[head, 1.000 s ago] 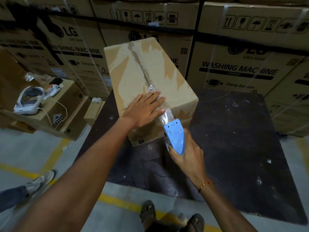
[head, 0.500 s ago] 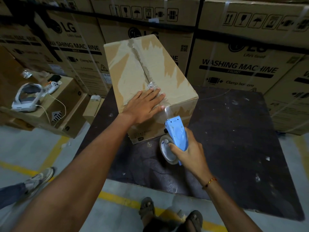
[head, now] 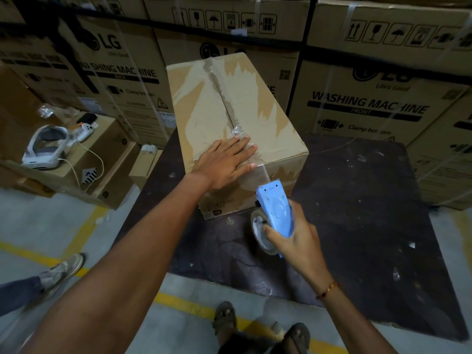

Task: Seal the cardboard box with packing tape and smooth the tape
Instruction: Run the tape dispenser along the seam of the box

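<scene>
A brown cardboard box (head: pixel 204 108) stands on a dark board, its top seam running away from me with old torn tape along it. My left hand (head: pixel 224 162) lies flat, fingers spread, on the near end of the top, pressing clear tape (head: pixel 263 172) that bends over the near edge. My right hand (head: pixel 288 238) grips a blue tape dispenser (head: pixel 274 208) with its roll, held against the box's near face, below the edge. A crumpled bit of tape sits on the seam just beyond my fingertips.
The dark board (head: pixel 357 213) lies on the concrete floor. Large washing machine cartons (head: pixel 365 93) wall the back and right. On a low carton at left rest a white headset (head: pixel 43 149) and cable. Another person's shoe (head: pixel 63 269) is at left; my feet (head: pixel 224 318) below.
The dispenser has come down off the top edge and along the near face, pulling tape over the corner. My left hand stays pressed on the box top.
</scene>
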{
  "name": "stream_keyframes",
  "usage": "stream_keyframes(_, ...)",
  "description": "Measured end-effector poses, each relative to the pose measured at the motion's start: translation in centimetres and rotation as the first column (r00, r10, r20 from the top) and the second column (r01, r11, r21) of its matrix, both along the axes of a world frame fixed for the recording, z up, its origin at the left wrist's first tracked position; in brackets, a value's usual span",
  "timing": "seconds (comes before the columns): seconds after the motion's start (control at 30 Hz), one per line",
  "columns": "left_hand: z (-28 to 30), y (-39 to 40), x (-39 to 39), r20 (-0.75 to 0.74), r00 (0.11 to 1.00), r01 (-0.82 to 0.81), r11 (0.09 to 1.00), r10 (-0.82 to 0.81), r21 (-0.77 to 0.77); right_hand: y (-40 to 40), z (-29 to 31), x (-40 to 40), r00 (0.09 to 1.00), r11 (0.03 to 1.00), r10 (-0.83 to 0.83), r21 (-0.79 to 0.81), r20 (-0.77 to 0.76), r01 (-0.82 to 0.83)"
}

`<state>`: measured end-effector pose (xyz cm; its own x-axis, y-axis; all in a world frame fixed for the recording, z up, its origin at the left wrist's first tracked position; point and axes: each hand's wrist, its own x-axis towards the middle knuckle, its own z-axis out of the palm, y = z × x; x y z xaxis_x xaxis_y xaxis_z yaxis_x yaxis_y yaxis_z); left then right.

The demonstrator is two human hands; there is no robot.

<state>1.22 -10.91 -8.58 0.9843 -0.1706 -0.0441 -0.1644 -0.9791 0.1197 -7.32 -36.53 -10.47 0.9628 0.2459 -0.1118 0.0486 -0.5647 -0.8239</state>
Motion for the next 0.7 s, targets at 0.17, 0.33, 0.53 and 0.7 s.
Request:
stream_keyframes(0.17,-0.1,0.2,0.1,-0.002,1.0,0.009,1.0,-0.009,0.013,0.4,1.3,-0.1,0.997,0.982,0.042,-0.188,0.066,-0.029)
stream_keyframes(0.33,0.1,0.0,-0.1,-0.001,1.0,0.014,1.0,-0.014,0.017,-0.4,2.0,0.5,0.996,0.97,0.084,-0.228,-0.03,-0.089)
stream_keyframes(0.53,0.1,0.3,0.3,-0.008,1.0,0.006,1.0,-0.006,0.008,0.2,1.2,2.3,0.985,0.969,0.106,-0.208,-0.137,-0.133)
stream_keyframes(0.7,0.0,-0.1,0.2,-0.008,1.0,-0.005,1.0,0.005,0.02,2.0,0.4,3.2,0.985,0.966,0.067,-0.238,-0.161,-0.104)
